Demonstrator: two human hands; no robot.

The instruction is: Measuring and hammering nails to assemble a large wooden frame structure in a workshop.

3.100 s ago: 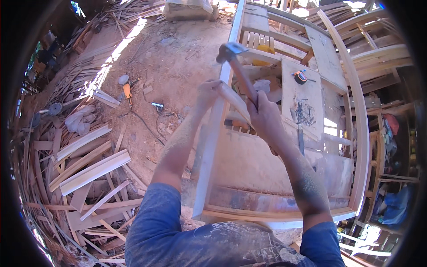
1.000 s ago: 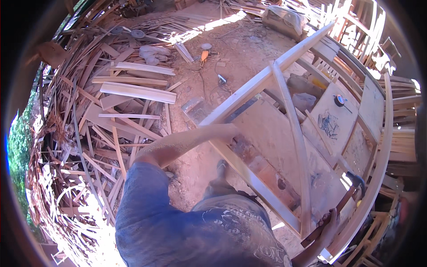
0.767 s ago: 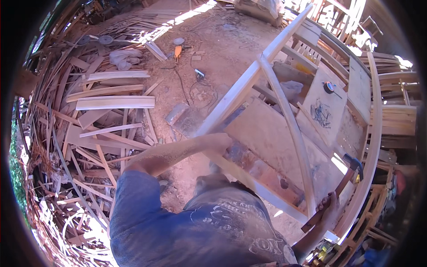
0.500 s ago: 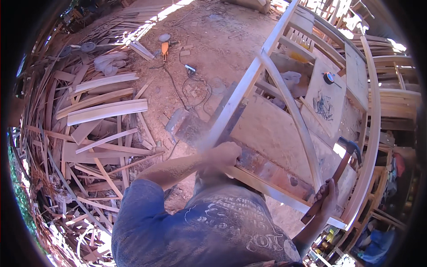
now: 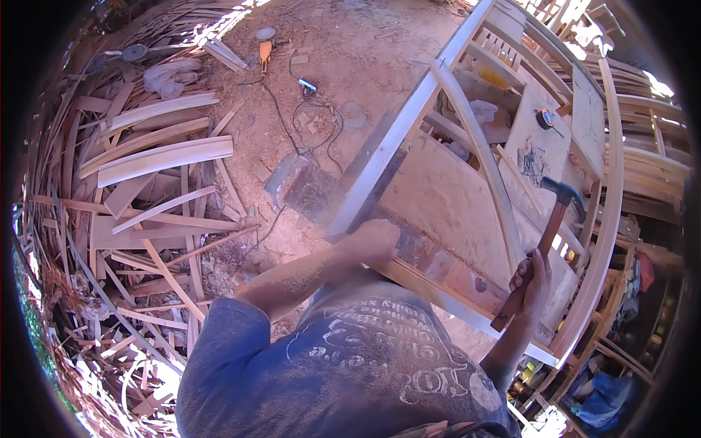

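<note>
My right hand [image 5: 533, 279] is closed round the wooden handle of a claw hammer [image 5: 553, 226]. The hammer's dark head points up and away, above the right part of a large wooden frame [image 5: 398, 150]. At the frame's near left corner, my left hand [image 5: 377, 241] is closed on the wood, its fingertips mostly hidden. A curved brace [image 5: 478, 153] runs inside the frame from its long left rail toward the near rail, ending close to my right hand.
Under the frame is a board-topped work surface [image 5: 438, 190] with a tape measure [image 5: 545, 119] and a pile of nails [image 5: 531, 162]. Cut wood strips [image 5: 164, 162] heap up at left. An orange power tool [image 5: 265, 52] and its cords lie on the dusty ground.
The hammer and my right hand have shifted slightly left and up. My left hand stays at the frame corner. The whole view has tilted a little.
</note>
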